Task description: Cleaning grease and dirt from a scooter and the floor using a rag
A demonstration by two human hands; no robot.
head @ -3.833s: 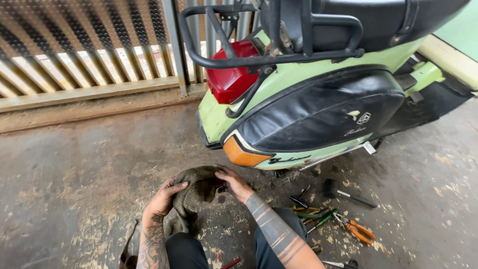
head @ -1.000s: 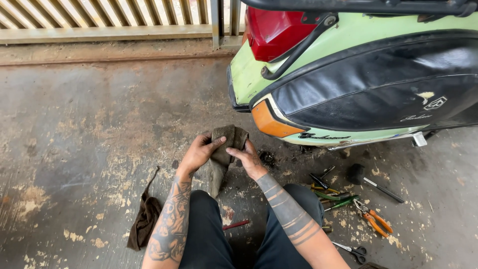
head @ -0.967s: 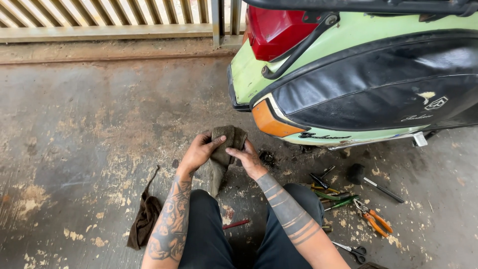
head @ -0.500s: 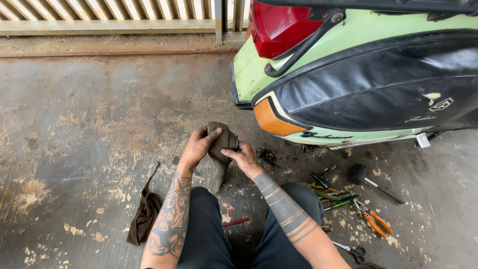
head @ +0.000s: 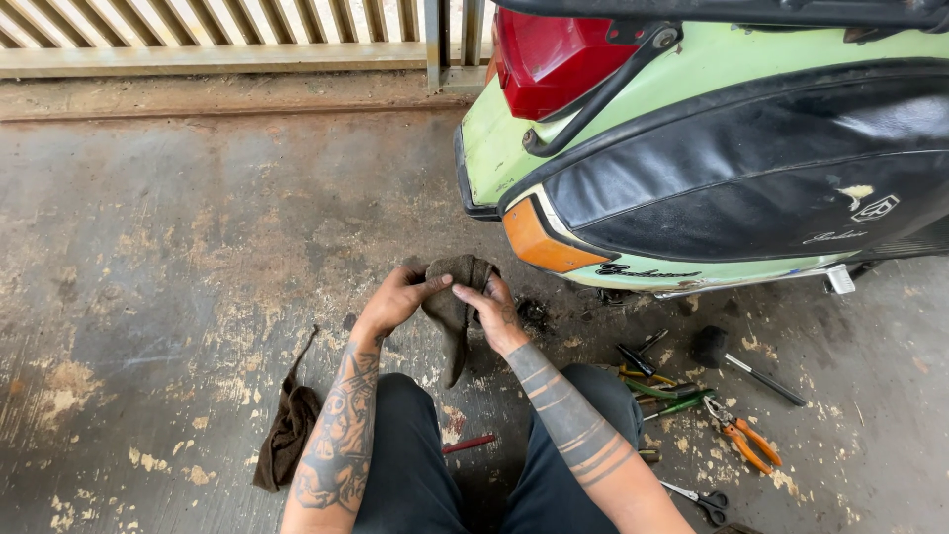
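The fingers (head: 427, 285) of the left hand (head: 395, 302) are closed on a dirty brown rag (head: 455, 302), pinching its upper left edge, with the thumb on top of the cloth. The fingers (head: 473, 295) of the right hand (head: 492, 311) are also closed on the same rag, holding it from the right side, so both hands touch it and almost touch each other. The rag is bunched between the two hands and one loose end hangs down toward 6 o'clock, between the person's knees. Both forearms carry dark tattoos, and the legs are in dark trousers (head: 415, 465).

The hands are above a stained concrete floor (head: 178, 247). At 8 o'clock from the hands, near the left forearm, a second dark cloth (head: 287, 435) lies flat on the floor. At 6 o'clock, just between the knees, a small red stick-like tool (head: 469, 444) lies on the floor. At 4 o'clock there is a group of tools: green-handled tools (head: 667, 394), a black mallet (head: 732, 356), orange pliers (head: 746, 442) and scissors (head: 700, 498), all well apart from the hands.

At 2 o'clock stands the rear of a light green scooter (head: 593, 109) with a red tail light (head: 544, 59), an orange indicator (head: 539, 237) and a black side cover (head: 751, 178). At 12 o'clock, far away, a metal gate (head: 217, 30) closes the floor.
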